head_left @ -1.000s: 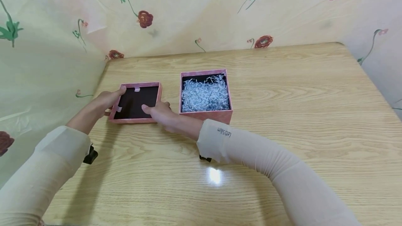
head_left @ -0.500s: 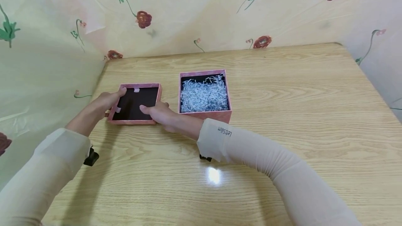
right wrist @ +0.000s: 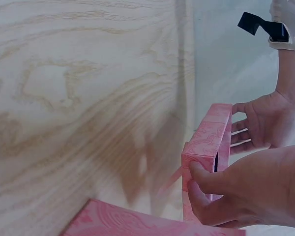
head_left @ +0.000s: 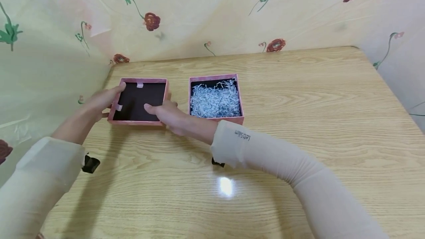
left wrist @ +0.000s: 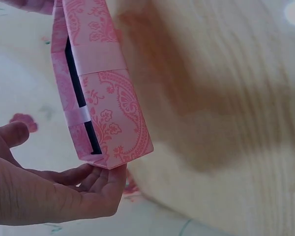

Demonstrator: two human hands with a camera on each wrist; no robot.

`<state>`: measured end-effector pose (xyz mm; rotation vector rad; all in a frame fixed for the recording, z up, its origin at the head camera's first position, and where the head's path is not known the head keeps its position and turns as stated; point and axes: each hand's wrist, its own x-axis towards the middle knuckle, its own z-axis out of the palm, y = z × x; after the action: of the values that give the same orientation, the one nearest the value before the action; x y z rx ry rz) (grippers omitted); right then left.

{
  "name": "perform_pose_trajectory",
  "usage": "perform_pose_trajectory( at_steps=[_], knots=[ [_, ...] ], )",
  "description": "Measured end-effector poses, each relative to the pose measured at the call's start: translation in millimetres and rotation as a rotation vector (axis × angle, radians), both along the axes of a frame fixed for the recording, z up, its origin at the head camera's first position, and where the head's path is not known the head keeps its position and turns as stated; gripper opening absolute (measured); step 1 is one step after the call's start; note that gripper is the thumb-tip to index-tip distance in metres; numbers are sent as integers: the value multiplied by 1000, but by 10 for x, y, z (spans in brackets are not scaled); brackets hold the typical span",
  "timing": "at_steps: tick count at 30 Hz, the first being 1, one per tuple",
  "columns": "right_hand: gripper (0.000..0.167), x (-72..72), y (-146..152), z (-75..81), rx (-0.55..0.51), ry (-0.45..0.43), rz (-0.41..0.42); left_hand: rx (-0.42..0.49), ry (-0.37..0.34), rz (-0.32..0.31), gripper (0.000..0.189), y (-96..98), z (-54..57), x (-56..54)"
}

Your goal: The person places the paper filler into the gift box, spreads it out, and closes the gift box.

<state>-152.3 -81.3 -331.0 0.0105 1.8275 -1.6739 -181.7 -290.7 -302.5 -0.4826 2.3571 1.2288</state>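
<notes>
A pink patterned box lid [head_left: 139, 123], its black inside facing up, hangs over the left part of the table between both hands. My left hand [head_left: 101, 100] grips its left side, thumb over the rim at the far corner. On the right side, my right hand [head_left: 172, 116] holds the wall with the thumb over the inside. A pale pink ribbon [left wrist: 101, 59] crosses the lid's patterned wall in the left wrist view. To the right stands the matching pink box [head_left: 241, 100], uncovered and filled with light blue shredded paper [head_left: 216, 99].
The wooden table [head_left: 315, 121] stretches far to the right. A floral cloth [head_left: 186, 17] hangs along the back and left edges. My right forearm passes in front of the pink box. The box's pink edge [right wrist: 137, 221] shows low in the right wrist view.
Both hands have raised the lid from near the tabletop, shifting it a little left and farther back. The filled box stays in place.
</notes>
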Motion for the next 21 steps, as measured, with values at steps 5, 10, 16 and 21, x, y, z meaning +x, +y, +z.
perform_pose_trajectory(
  at_steps=[5, 10, 16, 21],
  knots=[
    [74, 4, 43, 123, -17, 38, 6, 25, 35, -20, 96, 12, 170, 31],
    [75, 17, 91, 246, -17, 90, 23, 31, 84, -31, 89, 28, 316, 51],
    [80, 20, 173, 393, 11, 116, 17, 59, 118, -16, 83, 93, 467, 53],
    [68, 15, 289, 506, -7, 166, 29, 116, 133, 13, 71, 170, 523, 67]
  ],
)
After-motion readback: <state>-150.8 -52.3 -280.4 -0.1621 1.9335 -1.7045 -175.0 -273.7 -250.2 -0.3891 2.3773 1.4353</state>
